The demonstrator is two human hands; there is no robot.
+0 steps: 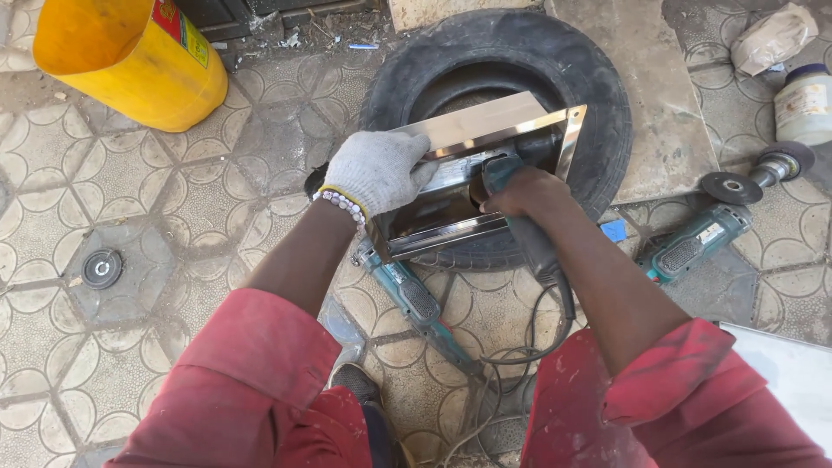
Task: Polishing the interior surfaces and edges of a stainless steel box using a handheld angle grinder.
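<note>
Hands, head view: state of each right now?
Left hand: gloved, closed on the edge of the shiny metal frame resting on the tyre.
Right hand: bare, closed around the teal power tool, working inside the frame.

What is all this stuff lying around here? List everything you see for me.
Steel box frame: 1, shiny silver, resting on the tyre, steadied by the gloved hand.
Tyre: 1, black, flat on the paving, centre top.
Grinder in hand: 1, teal and black, held against the frame.
Spare grinders: 2, teal, one right of the tyre, one below it.
Yellow container: 1, top left.
White jar: 1, far right.
Loose disc: 1, dark, on the paving, left.
Stone slab: 1, beige, behind the tyre.
Left hand: grey glove, beaded wristband, on the frame.
Right hand: bare, grip around the grinder.
</note>
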